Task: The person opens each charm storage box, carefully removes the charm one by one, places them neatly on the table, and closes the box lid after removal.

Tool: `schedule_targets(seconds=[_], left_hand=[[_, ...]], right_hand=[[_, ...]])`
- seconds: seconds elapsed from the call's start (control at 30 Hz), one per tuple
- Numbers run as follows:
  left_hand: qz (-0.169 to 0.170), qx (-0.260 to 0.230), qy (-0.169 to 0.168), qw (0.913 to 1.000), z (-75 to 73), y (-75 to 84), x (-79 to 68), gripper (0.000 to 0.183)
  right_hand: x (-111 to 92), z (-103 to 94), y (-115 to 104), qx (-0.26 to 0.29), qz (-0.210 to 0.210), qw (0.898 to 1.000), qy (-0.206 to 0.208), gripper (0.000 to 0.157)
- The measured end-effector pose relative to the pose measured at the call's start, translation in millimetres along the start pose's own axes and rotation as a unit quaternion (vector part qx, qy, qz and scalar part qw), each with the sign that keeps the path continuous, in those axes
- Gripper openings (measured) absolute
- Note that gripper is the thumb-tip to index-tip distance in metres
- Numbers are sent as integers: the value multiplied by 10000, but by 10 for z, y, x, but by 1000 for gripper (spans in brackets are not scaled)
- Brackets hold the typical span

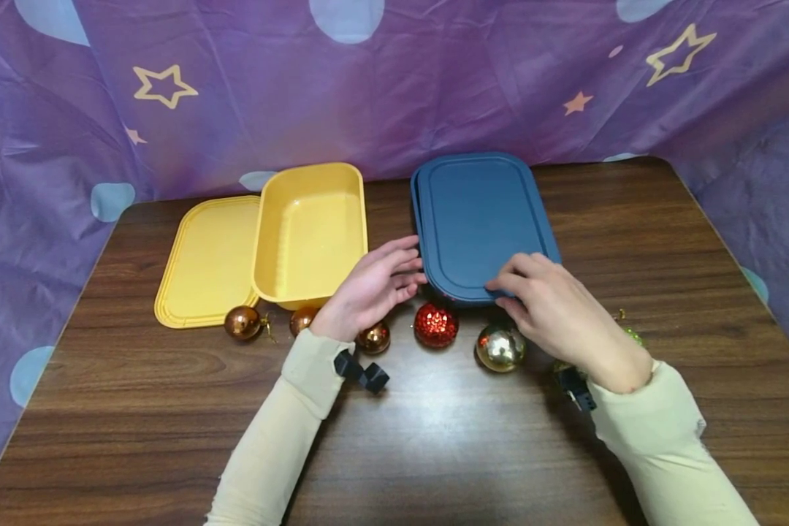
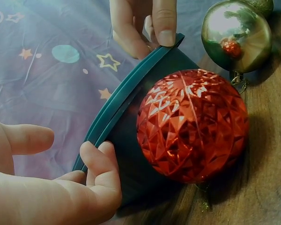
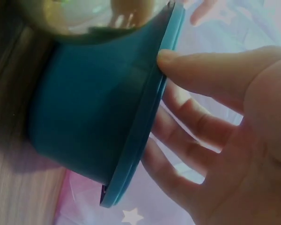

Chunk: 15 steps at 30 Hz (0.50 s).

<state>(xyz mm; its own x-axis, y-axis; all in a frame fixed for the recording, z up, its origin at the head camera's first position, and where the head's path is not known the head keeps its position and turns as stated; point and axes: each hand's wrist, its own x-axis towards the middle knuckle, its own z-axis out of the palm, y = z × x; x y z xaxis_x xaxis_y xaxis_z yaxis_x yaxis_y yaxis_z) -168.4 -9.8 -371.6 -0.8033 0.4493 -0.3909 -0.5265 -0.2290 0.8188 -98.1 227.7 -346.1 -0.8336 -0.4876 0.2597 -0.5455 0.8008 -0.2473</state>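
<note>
A blue lid (image 1: 483, 219) lies over a blue container (image 3: 89, 108), shifted so that a gap shows along its left side. My right hand (image 1: 555, 307) pinches the lid's front right edge, thumb (image 3: 178, 65) at the rim and fingers over the top. On the other side, my left hand (image 1: 375, 288) has its fingers loosely extended, with fingertips (image 2: 96, 154) right at the rim near the front left corner. A faceted red ball ornament (image 1: 436, 325) sits just before the container. Beside it, a shiny gold ball ornament (image 1: 500, 348) lies close to my right hand.
A yellow container (image 1: 312, 232) with nothing in it stands left of the blue one, overlapping a yellow lid (image 1: 207, 263). Brown ball ornaments (image 1: 242, 323) line its front. A green ornament (image 1: 634, 336) shows partly behind my right wrist. A purple star-patterned cloth (image 1: 421, 88) hangs behind the table.
</note>
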Motion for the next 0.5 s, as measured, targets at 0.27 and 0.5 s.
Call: schedule_targets(seconds=[0.27,0.5], left_hand=[[8,-40,-21,10000,-5,4,5,44],[1,-25,-22,10000,-4,3,2,44]], right_hand=[[-5,-7,13,-134,-228,9996,57,17],[-24,-7,46,-284,-176,9994,-5,26]])
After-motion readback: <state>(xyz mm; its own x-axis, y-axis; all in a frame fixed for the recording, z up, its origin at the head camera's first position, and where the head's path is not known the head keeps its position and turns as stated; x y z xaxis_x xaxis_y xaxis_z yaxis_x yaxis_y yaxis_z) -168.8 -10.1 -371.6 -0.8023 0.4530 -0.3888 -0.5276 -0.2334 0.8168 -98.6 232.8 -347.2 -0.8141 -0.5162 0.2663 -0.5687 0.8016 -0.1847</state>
